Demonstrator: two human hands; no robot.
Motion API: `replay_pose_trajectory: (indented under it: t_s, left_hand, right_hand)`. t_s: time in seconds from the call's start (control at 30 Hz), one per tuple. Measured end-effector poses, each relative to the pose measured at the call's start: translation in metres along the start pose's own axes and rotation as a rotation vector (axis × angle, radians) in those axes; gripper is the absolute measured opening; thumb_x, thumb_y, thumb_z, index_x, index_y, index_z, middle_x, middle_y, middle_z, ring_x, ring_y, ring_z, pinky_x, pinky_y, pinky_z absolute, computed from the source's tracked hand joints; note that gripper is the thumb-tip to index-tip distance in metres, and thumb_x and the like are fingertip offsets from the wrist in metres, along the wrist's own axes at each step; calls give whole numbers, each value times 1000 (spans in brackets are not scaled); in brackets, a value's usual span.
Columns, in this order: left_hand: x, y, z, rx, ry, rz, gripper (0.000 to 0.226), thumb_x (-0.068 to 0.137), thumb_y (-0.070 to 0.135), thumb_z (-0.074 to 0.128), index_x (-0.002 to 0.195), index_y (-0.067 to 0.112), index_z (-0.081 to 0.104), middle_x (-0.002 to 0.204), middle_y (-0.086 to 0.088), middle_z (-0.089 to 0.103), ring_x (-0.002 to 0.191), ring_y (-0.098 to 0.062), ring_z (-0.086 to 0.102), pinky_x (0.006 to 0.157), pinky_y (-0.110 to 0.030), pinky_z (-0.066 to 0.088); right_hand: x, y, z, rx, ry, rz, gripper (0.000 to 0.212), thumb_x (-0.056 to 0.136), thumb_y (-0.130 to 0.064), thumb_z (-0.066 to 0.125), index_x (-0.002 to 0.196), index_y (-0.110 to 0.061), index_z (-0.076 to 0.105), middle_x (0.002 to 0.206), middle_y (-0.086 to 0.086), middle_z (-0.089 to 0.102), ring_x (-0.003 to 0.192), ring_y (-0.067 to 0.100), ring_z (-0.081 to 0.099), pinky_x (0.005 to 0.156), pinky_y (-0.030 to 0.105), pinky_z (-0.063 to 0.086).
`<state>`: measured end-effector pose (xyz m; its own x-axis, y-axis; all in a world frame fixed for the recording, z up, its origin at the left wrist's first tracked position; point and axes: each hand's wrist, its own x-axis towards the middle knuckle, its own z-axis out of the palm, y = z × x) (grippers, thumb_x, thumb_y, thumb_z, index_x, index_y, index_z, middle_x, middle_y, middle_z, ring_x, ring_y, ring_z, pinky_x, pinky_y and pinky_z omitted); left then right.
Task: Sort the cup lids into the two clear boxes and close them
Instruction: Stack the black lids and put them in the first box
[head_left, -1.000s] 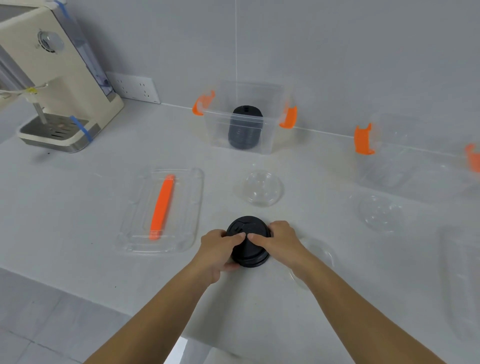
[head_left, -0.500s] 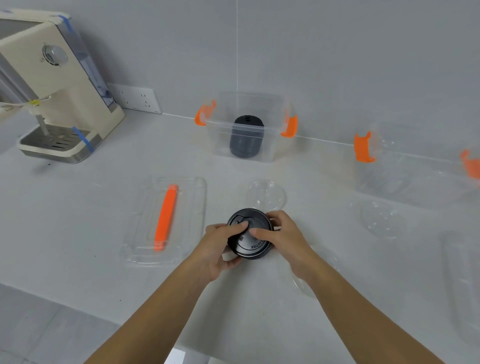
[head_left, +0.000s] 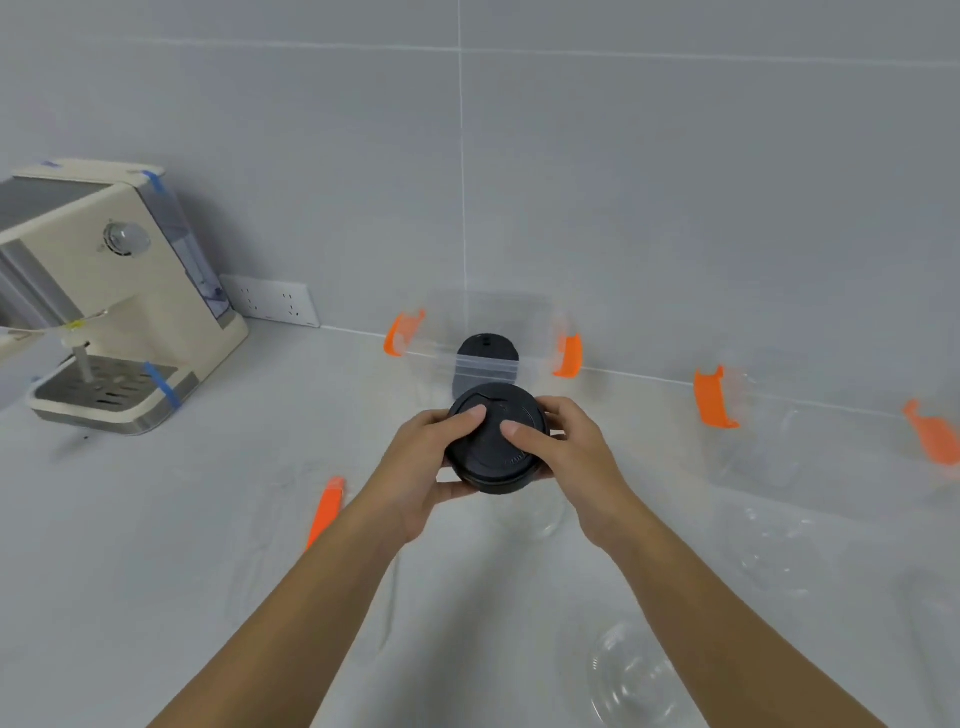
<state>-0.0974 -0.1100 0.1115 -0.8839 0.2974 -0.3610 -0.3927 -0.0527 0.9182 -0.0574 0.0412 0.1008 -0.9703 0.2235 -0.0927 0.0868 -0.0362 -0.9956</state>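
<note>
My left hand (head_left: 421, 467) and my right hand (head_left: 569, 457) together grip a stack of black cup lids (head_left: 493, 441), held above the counter with both thumbs on its top. Right behind it stands an open clear box with orange latches (head_left: 569, 356) holding another stack of black lids (head_left: 487, 349). A second open clear box (head_left: 753, 415) with orange latches stands at the right by the wall. Clear dome lids lie on the counter: one under my hands (head_left: 535, 519), one at the right (head_left: 774, 545), one near the front (head_left: 634, 675).
A cream coffee machine (head_left: 119, 291) stands at the back left beside a wall socket (head_left: 275, 301). A clear box cover with an orange handle (head_left: 324, 512) lies flat left of my arms. Another clear cover (head_left: 935, 623) lies at the far right edge.
Both hands have lifted the black lid stack off the counter and carried it away from me toward the box that holds black lids. The camera has tilted upward.
</note>
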Motion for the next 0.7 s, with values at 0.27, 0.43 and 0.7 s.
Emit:
replay_pose_trajectory:
  t_s: [0.27,0.43,0.7]
  left_hand:
    - [45,77,7,64,-50,151,14,84,31,65,88,19,73,78,9,75,84,-15,69,67,-33,58]
    - [80,109,13,74,11,171,22,85,27,65,98,10,67,90,-3,72,93,-22,67,70,-37,58]
    - [143,122,16,126,49,40,19,87,19,63,102,7,65,112,-9,64,109,-25,58,73,-44,57]
  right_hand:
    - [65,-63,-1,-9,-3,-66,41,79,-27,70,115,-15,55,109,0,61,96,13,63,77,26,56]
    - [111,-84,-2,-50,-3,-43,42,80,-30,69,115,-13,54,113,6,63,95,19,65,73,28,57]
    - [173,-77,-3,-146,0,74,40,82,-30,66,114,-10,52,114,8,60,100,23,63,87,41,54]
